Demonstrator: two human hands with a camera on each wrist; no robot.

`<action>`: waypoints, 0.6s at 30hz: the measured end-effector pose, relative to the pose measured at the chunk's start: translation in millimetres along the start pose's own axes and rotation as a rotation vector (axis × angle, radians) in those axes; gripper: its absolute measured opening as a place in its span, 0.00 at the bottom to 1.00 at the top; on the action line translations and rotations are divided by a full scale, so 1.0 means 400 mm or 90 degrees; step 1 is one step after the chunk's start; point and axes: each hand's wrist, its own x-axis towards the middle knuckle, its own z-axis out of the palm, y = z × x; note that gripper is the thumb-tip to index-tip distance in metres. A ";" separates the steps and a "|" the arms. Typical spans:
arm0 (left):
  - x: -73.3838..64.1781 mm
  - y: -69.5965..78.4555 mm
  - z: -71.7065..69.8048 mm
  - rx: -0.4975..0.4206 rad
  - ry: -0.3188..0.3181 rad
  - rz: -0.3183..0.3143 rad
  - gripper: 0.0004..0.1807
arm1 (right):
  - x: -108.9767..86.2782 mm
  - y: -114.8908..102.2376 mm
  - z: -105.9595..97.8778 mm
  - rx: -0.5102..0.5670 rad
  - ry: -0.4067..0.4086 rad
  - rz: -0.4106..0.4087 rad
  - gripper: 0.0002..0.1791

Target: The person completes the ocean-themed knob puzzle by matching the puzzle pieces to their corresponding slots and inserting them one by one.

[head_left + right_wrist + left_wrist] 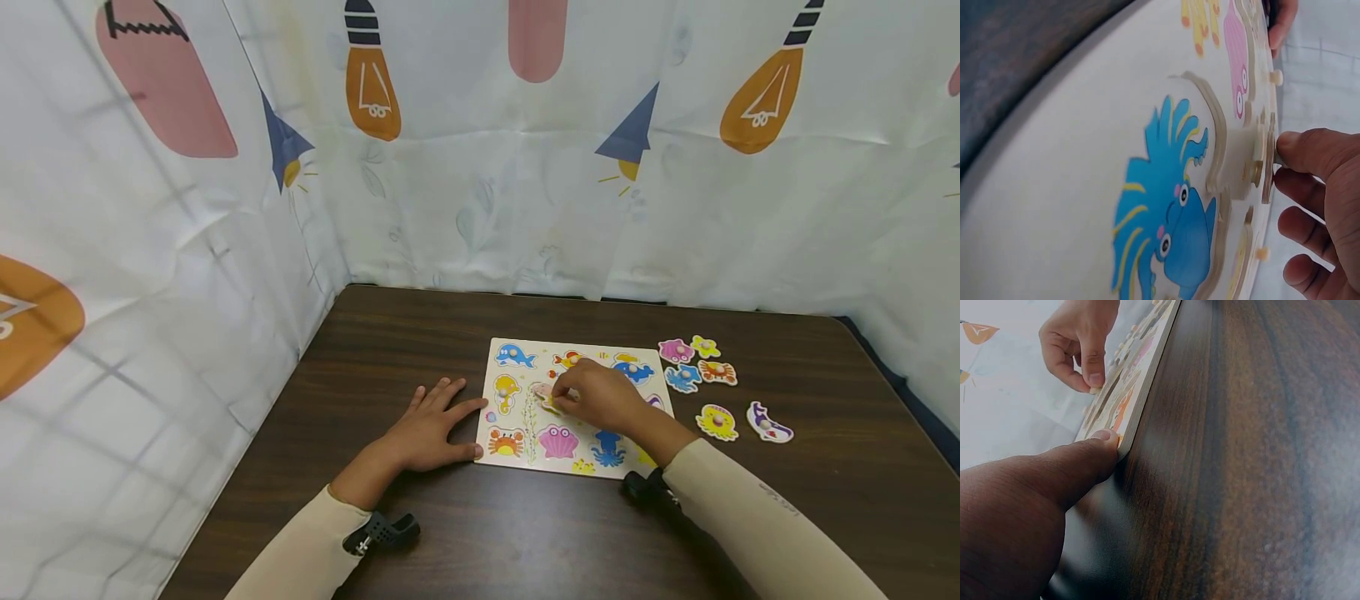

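Observation:
A white wooden peg puzzle board (480,446) with sea-animal pictures lies on the dark table. My right hand (600,398) is over its middle and pinches the small knob of a puzzle piece (1269,159) between thumb and finger. The piece is at the board's surface; whether it sits in its recess I cannot tell. My left hand (427,429) lies spread on the table at the board's left side. Its thumb (1107,435) touches the near left corner, beside the orange crab picture (506,442). The blue octopus picture (1179,219) shows close up in the right wrist view.
Right of the board lie several loose knobbed pieces: a pink one (676,351), a yellow star (705,347), a blue one (683,378), an orange crab (717,372), a yellow octopus (717,422) and a purple-and-white one (768,423). A printed white curtain (465,225) stands behind the table.

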 end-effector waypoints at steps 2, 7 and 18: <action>0.000 0.000 -0.001 0.003 -0.002 -0.002 0.42 | 0.003 -0.002 0.003 0.004 -0.002 0.004 0.02; 0.000 0.001 -0.001 0.008 -0.004 -0.008 0.43 | 0.010 -0.004 0.011 -0.002 -0.005 0.009 0.02; 0.000 0.001 0.000 0.010 -0.005 -0.014 0.43 | 0.027 -0.011 0.021 -0.017 -0.018 0.023 0.04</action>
